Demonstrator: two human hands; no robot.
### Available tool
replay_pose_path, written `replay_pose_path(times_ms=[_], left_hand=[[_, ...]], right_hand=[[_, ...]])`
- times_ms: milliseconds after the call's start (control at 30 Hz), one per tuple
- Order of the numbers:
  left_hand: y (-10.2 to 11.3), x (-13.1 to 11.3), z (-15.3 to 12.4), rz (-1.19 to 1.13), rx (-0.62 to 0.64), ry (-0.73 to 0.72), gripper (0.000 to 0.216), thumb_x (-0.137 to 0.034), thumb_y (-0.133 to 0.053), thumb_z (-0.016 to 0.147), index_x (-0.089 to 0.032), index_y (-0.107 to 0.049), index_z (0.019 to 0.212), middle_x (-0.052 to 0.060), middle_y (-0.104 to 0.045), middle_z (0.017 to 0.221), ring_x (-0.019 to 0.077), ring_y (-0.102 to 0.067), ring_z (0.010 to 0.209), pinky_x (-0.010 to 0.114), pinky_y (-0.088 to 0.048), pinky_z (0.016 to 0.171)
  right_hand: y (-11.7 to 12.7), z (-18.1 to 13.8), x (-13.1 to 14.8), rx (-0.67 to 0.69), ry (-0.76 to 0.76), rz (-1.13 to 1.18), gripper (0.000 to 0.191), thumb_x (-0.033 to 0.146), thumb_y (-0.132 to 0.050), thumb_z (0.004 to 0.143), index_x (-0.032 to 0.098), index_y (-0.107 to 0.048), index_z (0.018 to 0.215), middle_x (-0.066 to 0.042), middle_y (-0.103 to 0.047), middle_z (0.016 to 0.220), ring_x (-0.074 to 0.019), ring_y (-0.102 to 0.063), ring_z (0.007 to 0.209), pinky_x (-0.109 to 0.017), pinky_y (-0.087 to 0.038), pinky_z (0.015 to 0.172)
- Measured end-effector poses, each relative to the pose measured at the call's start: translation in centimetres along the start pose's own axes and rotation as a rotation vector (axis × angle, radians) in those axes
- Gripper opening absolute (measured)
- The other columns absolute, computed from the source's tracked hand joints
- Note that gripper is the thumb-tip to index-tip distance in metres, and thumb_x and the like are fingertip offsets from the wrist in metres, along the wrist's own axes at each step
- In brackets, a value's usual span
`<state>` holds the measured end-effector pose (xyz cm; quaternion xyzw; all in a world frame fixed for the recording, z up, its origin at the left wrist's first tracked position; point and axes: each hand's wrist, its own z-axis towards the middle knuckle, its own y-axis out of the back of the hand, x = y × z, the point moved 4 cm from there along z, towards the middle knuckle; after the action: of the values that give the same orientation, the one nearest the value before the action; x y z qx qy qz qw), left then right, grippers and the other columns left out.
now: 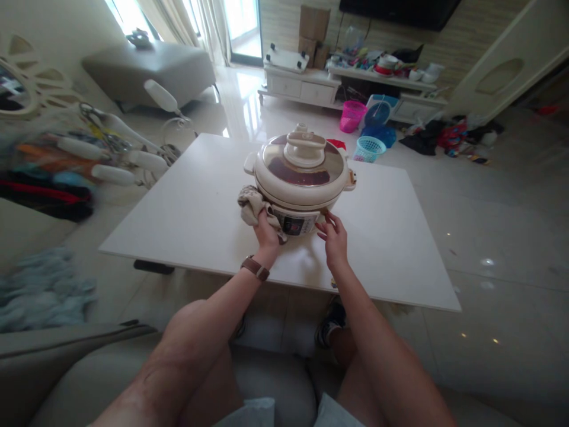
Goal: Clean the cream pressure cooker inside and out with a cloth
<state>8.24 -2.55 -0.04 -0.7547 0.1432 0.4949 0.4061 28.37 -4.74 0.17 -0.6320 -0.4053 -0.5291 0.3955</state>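
A cream electric cooker (300,178) with a glass lid and a knob stands on the white low table (186,207). My left hand (265,230) is closed on a crumpled beige cloth (251,204) and presses it against the cooker's lower left side. My right hand (334,235) rests at the cooker's front right base, beside the control panel. Its fingers are curled against the pot and hold nothing that I can see. A brown watch sits on my left wrist. My bare knees show at the bottom of the view.
A drying rack (111,148) with clothes stands at the left. A grey sofa (146,68) sits at the back left. Behind the table are pink and blue baskets (368,148), a white TV cabinet (311,86) and clutter on the glossy tiled floor.
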Motion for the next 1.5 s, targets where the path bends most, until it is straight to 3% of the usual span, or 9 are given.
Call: replay_pose_path(times_ms=[133,367,567,700,867,1033,1233,1333,1500], left_hand=[[-0.2,0.0,1.2,0.01,0.001,0.038,0.035,-0.034,-0.061,0.097,-0.015,-0.07,0.124,0.012,-0.072,0.136,0.0254,-0.062,0.137,0.04,-0.046,0.12],[0.1,0.9,-3.7,0.286,0.126,-0.247,0.057,-0.046,-0.059,0.099,-0.026,-0.056,0.152,0.008,-0.045,0.168,0.0234,-0.033,0.161,0.036,-0.018,0.135],[-1.2,-4.2,-3.6,0.638,0.603,-0.78,0.067,-0.049,-0.072,0.091,-0.032,-0.058,0.155,0.008,-0.038,0.171,0.0363,-0.017,0.166,0.053,-0.012,0.135],[-1.7,-5.6,-4.4,0.865,0.807,-0.885,0.063,-0.049,-0.074,0.089,-0.034,-0.065,0.15,0.007,-0.047,0.167,0.0426,-0.014,0.165,0.063,-0.002,0.133],[-1.8,-5.4,-2.1,0.676,0.583,-0.739,0.068,-0.048,-0.076,0.089,-0.029,-0.061,0.152,0.009,-0.043,0.169,0.037,-0.02,0.165,0.055,-0.015,0.134],[-1.1,-2.9,2.8,0.172,0.173,-0.178,0.041,-0.039,-0.067,0.094,-0.021,-0.071,0.131,0.009,-0.069,0.141,0.0269,-0.058,0.141,0.042,-0.042,0.123],[-0.4,1.6,3.1,-0.098,-0.055,0.432,0.036,-0.044,-0.057,0.097,-0.015,-0.071,0.113,0.013,-0.077,0.119,0.0238,-0.074,0.112,0.04,-0.058,0.102],[-0.5,1.6,2.9,-0.102,-0.123,0.366,0.037,-0.043,-0.057,0.097,-0.015,-0.07,0.117,0.012,-0.075,0.123,0.0231,-0.072,0.116,0.038,-0.057,0.104],[-1.7,-3.0,1.9,0.109,0.022,-0.24,0.043,-0.037,-0.059,0.096,-0.024,-0.068,0.136,0.007,-0.064,0.149,0.0225,-0.051,0.148,0.039,-0.037,0.126]], right_hand=[[-0.1,-0.1,0.1,-0.013,-0.009,-0.001,0.055,0.046,-0.067,0.076,0.025,-0.069,0.126,-0.011,-0.072,0.137,-0.0289,-0.072,0.117,-0.037,-0.059,0.082],[-0.2,-0.3,0.3,-0.005,0.005,-0.038,0.058,0.048,-0.065,0.076,0.024,-0.067,0.129,-0.013,-0.07,0.138,-0.029,-0.074,0.111,-0.037,-0.058,0.081],[-0.1,-0.2,-0.1,0.003,0.016,-0.038,0.055,0.048,-0.066,0.079,0.026,-0.067,0.129,-0.01,-0.069,0.141,-0.0268,-0.073,0.109,-0.037,-0.058,0.082],[-0.1,-0.1,0.1,0.014,0.108,-0.035,0.048,0.048,-0.066,0.079,0.024,-0.071,0.12,-0.008,-0.076,0.129,-0.0257,-0.069,0.113,-0.036,-0.058,0.087],[-0.1,-0.3,0.0,-0.01,-0.006,-0.032,0.06,0.049,-0.067,0.074,0.024,-0.066,0.129,-0.012,-0.069,0.142,-0.0261,-0.075,0.102,-0.032,-0.055,0.073],[-0.1,-0.4,0.1,-0.014,-0.011,-0.039,0.06,0.048,-0.066,0.073,0.024,-0.067,0.127,-0.012,-0.067,0.144,-0.0264,-0.076,0.102,-0.032,-0.055,0.073],[0.0,-0.4,-0.1,-0.019,-0.013,-0.055,0.061,0.049,-0.067,0.074,0.025,-0.069,0.131,-0.012,-0.07,0.139,-0.029,-0.075,0.11,-0.034,-0.057,0.075],[0.0,-0.4,-0.2,-0.028,-0.011,-0.047,0.06,0.049,-0.068,0.074,0.025,-0.069,0.129,-0.012,-0.069,0.141,-0.0293,-0.075,0.109,-0.034,-0.057,0.076],[0.1,-0.4,-0.3,-0.009,-0.006,-0.058,0.059,0.049,-0.068,0.075,0.025,-0.07,0.129,-0.012,-0.068,0.143,-0.0303,-0.074,0.114,-0.034,-0.057,0.075]])
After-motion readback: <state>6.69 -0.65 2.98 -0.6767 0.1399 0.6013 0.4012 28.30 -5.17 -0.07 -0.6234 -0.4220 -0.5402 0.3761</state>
